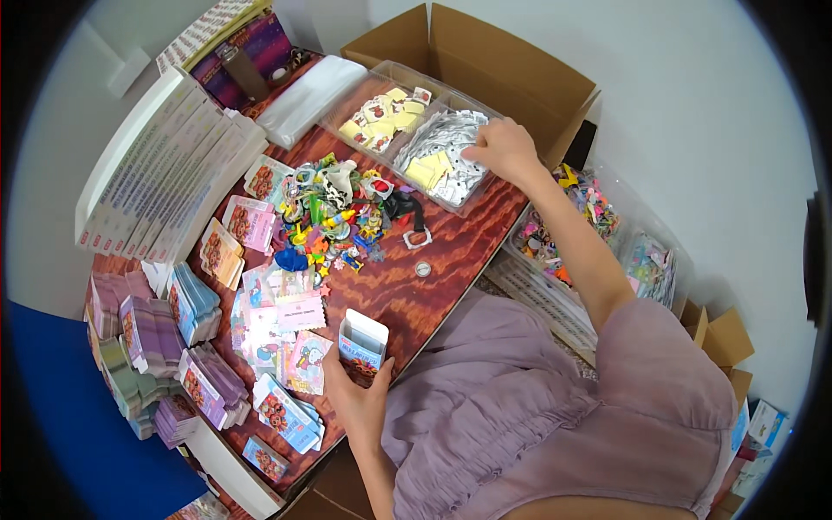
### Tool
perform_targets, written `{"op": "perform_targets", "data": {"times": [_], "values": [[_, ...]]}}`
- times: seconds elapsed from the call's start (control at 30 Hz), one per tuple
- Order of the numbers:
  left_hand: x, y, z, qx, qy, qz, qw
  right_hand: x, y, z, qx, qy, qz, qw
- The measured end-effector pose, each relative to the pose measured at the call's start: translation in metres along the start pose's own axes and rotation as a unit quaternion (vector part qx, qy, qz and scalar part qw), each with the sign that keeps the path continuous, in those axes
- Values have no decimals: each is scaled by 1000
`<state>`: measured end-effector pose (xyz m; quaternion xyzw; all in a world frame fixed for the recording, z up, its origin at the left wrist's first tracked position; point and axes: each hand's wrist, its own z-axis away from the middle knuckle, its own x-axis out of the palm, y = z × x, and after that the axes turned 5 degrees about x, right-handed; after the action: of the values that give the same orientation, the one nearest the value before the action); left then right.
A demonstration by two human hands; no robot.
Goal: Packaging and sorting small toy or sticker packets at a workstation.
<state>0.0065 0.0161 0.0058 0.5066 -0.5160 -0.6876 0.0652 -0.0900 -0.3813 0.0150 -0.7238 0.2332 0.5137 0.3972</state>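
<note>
Near the edge of the red-brown surface [451,244], a clear tray [362,95] is placed; if its rim were caught by a wrist, its contents could be spilled. The pile of trinkets [334,212] is loosely heaped, so pieces could be scattered by a sweeping forearm.

The small blue box [362,340] is held upright, its top open and flap raised, at the near edge of the surface. It is pinched between thumb and fingers by the left grip [357,403]; its thin card walls could be buckled by too hard a squeeze, or the box dropped lapward by too slack a one.

The right grip [504,149] is lowered, fingers curled, at the silver slips [442,143]; whether anything is pinched cannot be told. Several could be lifted together, as they are overlapped, or a yellow slip [426,170] taken by mistake, since both kinds are mixed there.
</note>
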Motion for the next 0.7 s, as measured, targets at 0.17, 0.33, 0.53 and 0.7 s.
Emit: {"op": "perform_targets", "data": {"times": [0.17,0.33,0.53,0.7], "values": [[3,-3,0,4,6,2,1000,32,7,-7,-6,8,-58,998],[-1,-7,3,-4,6,0,1000,19,20,-16,14,-8,-237,971],[-3,-2,1,-4,-4,-11,1000,12,34,-25,-9,-37,-271,962],[3,-3,-2,36,13,-19,999,-9,-9,-2,11,-148,-449,881]]}}
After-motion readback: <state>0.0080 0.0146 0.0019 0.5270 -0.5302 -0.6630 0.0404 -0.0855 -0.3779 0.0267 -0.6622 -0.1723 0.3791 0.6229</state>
